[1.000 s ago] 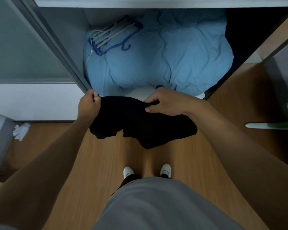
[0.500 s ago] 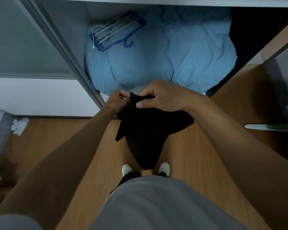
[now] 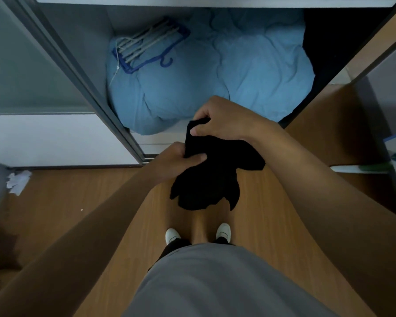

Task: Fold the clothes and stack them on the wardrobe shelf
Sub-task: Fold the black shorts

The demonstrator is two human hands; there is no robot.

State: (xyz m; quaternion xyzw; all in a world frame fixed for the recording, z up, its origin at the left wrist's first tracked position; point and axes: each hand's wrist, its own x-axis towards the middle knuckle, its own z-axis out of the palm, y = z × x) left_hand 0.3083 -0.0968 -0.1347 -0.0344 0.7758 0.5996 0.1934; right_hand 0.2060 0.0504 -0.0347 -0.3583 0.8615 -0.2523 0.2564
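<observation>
Since a second ago the left hand [image 3: 176, 162] has slid in under the right hand [image 3: 224, 121], both gripping the half-folded black garment [image 3: 212, 177], not yet shelved.

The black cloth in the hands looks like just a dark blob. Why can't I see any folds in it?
In the head view the room is dim, so the black cloth shows no folds, only its outline against the wooden floor; the left hand and right hand gripping it stay sharp, and the wide lens bends the wardrobe frame outward.
</observation>
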